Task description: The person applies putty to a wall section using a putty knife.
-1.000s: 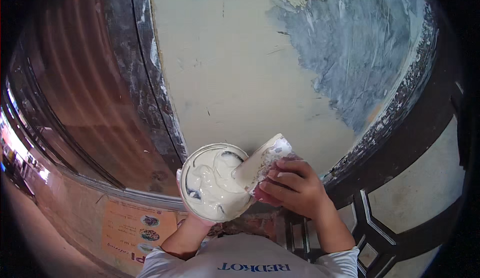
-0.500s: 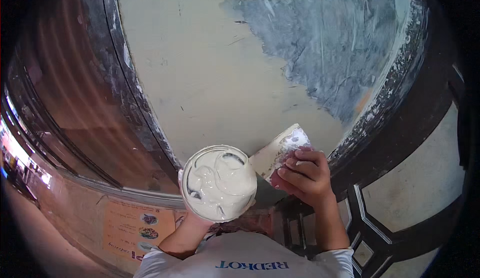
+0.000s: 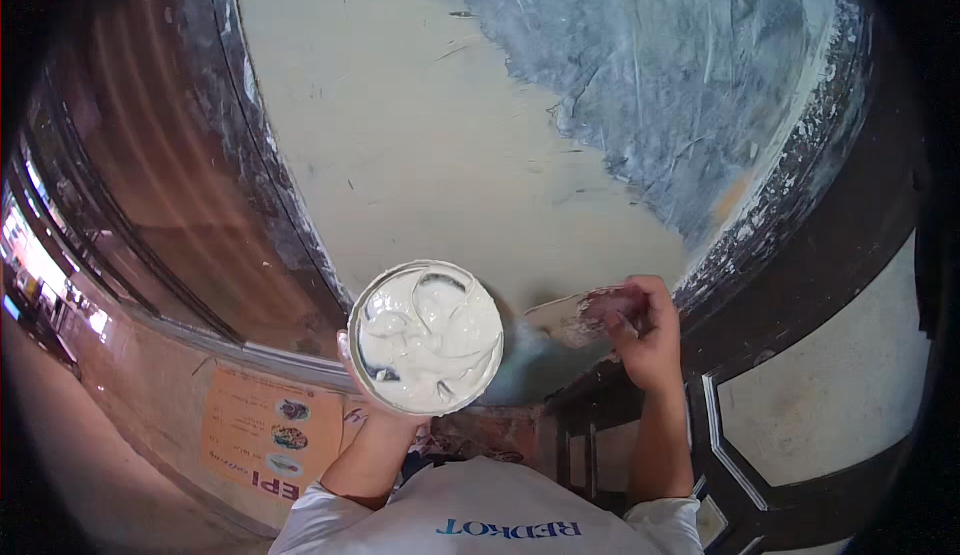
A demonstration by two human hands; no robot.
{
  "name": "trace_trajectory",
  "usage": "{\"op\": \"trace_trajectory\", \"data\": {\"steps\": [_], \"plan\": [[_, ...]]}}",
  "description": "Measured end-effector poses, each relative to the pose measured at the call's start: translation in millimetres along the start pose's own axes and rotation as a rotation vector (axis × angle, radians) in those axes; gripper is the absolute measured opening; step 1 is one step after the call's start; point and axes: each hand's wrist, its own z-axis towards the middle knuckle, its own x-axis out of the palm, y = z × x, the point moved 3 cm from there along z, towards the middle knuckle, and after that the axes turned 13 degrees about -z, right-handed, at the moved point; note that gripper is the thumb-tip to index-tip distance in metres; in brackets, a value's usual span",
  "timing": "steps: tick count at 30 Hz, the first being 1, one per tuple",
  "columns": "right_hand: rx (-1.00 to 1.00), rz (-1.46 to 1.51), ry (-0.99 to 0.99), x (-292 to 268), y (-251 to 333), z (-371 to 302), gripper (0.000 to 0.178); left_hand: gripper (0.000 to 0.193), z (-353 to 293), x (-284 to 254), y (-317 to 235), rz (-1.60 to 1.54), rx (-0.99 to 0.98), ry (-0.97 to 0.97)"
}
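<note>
Against the pale plastered wall panel (image 3: 420, 135), putty tub and scraper at work.
Left of the scraper, the left hand (image 3: 375, 420) cups a round tub of white putty (image 3: 427, 337) from beneath, fingers curled around its base, mostly hidden. Just right of the tub, the putty knife (image 3: 560, 317) lies flat against the panel's lower edge, the right hand (image 3: 645, 330) closed around its smeared handle. Above it spreads a bare grey scraped patch (image 3: 660, 75). The tub likely sits heavy and wet, best supported underneath; the blade looks thin, springy, and slippery with paste, so grip the handle.
</note>
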Motion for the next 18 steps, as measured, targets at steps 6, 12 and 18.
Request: {"op": "trace_trajectory", "data": {"steps": [6,12,18], "plan": [[-0.114,-0.078,0.396,14,16,9,0.023,0.102,-5,0,0,0.083,0.132,-0.046],[-0.462,-0.313,0.532,22,55,8,0.029,0.102,-15,4,-8,0.036,0.126,0.041],[-0.436,-0.292,0.687,66,79,12,0.029,0.102,-22,-1,-20,0.101,0.095,0.025]]}}
